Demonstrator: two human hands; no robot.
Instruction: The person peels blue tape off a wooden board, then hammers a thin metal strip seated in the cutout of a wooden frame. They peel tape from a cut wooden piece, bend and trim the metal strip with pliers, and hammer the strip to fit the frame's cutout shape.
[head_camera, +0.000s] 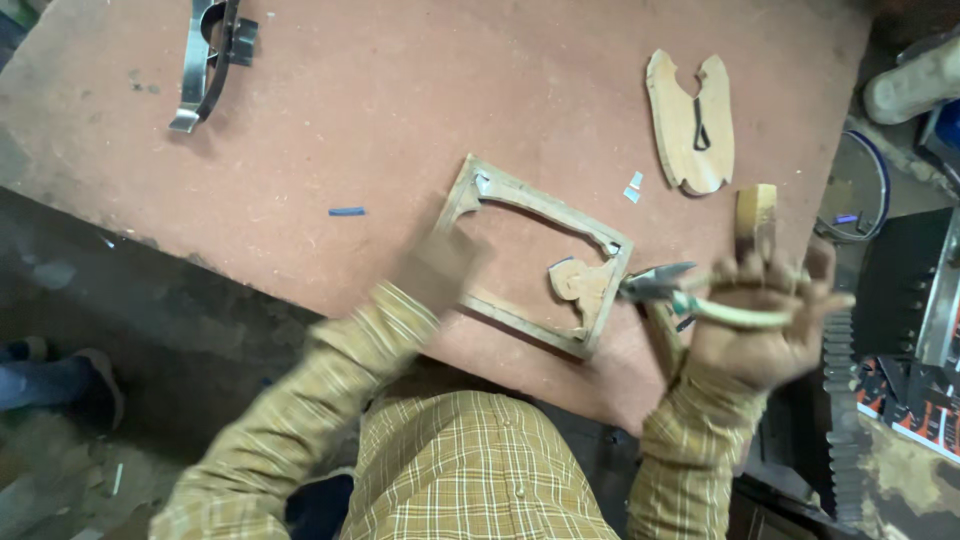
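right hand (760, 330) grasping pliers (665, 283) | left hand (440, 268) blurred, grip unclear, on wooden frame (530, 250)

Left arm in tan plaid sleeve, extended forward and inward; left hand (440, 268) motion-blurred, finger pose indistinct, grip state unreadable. Right forearm raised near vertical, cuff at wrist; right hand (765, 325) with back toward camera, fingers (770, 268) curled closed around pale handles, knuckles uppermost. Hands well apart.
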